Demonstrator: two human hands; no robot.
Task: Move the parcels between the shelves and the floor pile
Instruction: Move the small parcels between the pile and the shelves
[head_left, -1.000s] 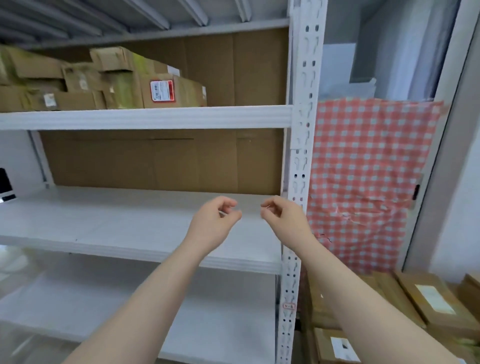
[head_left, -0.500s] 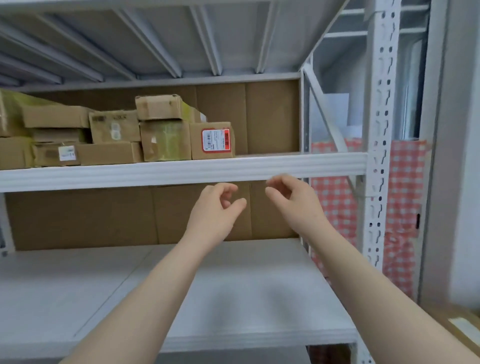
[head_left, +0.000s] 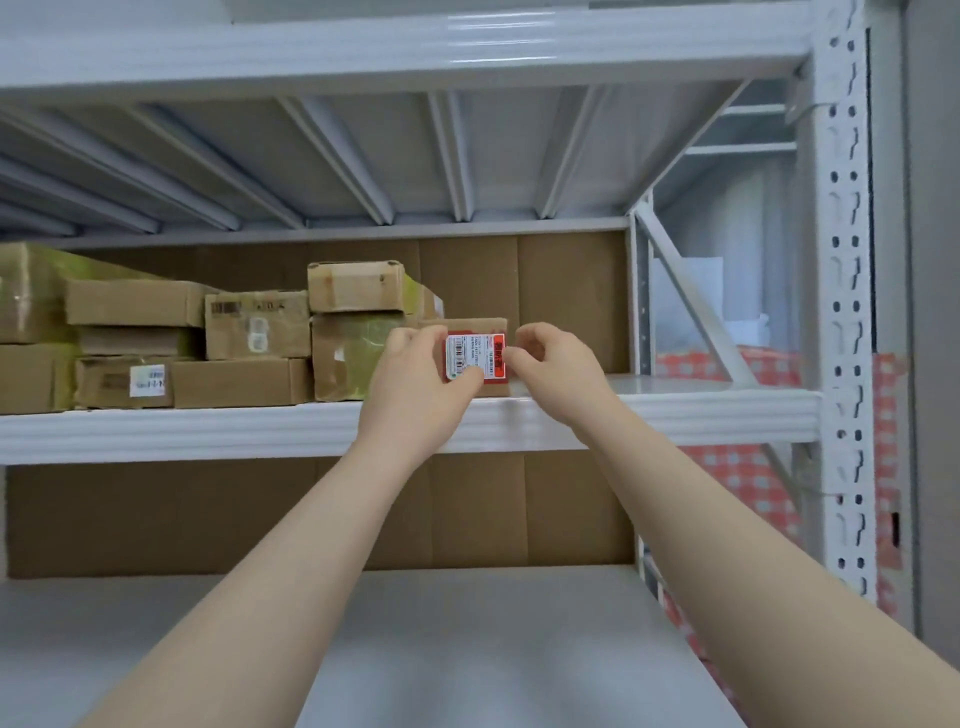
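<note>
Standing at the row's end, the parcel (head_left: 475, 353) is gripped sidewise by left hand (head_left: 415, 379) and right hand (head_left: 558, 364), probably for lifting down.

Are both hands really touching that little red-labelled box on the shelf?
Touching. The head view shows the left hand with its thumb across the label of the box, and the right hand meets its right edge, no gap.

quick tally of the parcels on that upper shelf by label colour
red-label parcel: 1
white-label parcel: 1
other brown parcels: 8
total: 10 in view
</note>
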